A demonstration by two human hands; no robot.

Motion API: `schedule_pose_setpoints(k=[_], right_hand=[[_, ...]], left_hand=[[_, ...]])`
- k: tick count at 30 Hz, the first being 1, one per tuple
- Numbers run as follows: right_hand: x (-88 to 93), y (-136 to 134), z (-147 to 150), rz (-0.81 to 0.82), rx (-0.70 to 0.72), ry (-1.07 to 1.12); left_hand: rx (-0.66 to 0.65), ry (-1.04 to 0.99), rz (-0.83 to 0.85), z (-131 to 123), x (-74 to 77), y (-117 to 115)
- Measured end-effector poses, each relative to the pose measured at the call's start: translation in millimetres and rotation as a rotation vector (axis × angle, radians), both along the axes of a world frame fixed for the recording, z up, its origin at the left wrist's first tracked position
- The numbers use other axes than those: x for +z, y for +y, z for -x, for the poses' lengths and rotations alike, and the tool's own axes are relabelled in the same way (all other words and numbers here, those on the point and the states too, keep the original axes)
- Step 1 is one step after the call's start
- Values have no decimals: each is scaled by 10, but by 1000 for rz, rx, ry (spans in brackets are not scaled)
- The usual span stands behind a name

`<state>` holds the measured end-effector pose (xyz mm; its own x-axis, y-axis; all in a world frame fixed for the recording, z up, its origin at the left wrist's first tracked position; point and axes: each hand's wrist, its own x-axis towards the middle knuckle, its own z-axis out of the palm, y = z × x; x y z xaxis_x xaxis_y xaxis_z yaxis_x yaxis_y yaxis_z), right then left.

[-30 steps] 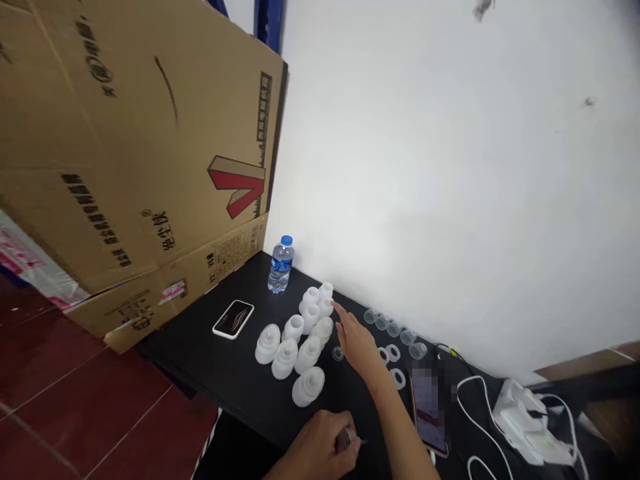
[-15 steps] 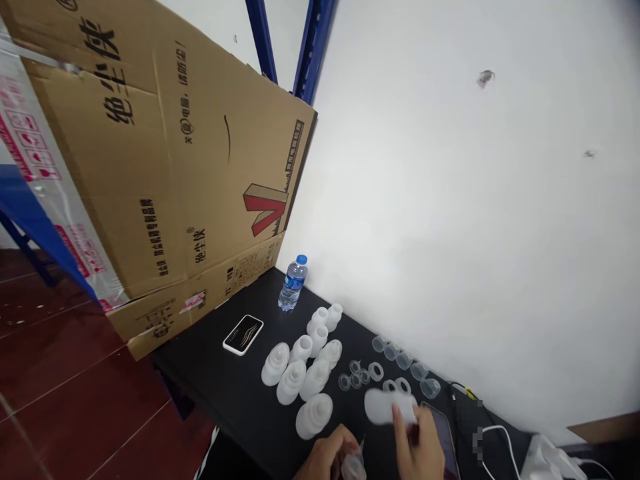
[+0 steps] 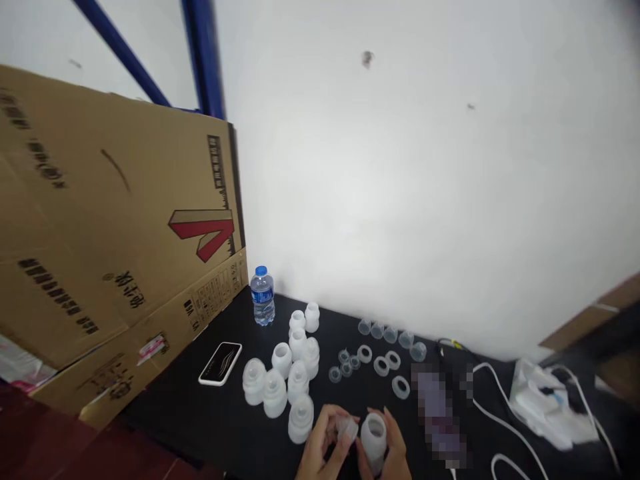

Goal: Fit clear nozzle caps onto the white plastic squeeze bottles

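Left hand (image 3: 324,445) pinches a clear plastic piece (image 3: 347,430) between its fingers; right hand (image 3: 393,455) is closed snugly around a white plastic bottle (image 3: 373,437). Both are well out from the water bottle (image 3: 263,295). Nine other white bottles (image 3: 297,381) stand grouped just off the water bottle. Farther from it lie clear cups (image 3: 391,335) and rings (image 3: 381,365), all loose. No clear piece shows on the standing bottles, as far as can be told.
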<state>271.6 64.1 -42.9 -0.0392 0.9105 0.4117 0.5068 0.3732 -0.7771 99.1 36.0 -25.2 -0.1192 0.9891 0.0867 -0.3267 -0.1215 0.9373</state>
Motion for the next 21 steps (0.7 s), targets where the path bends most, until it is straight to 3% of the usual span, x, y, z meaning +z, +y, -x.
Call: schedule_pose_setpoints(k=[3,6,13,18,21], right_hand=[[-50,-203,119,23,39,3],[28,-296,117,40,97,-9],[302,-272,13,-21,198,-52],[273,-325,47,-23,184,-81],[232,-365,45,-59,169,-49]], left_hand=[[-27,41,17,59,151,-75],[26,67,59,93,228,-104],[156,133,85,131,176,-83],[83,132,107,136,175,-35],[134,176,110,135,163,-32]])
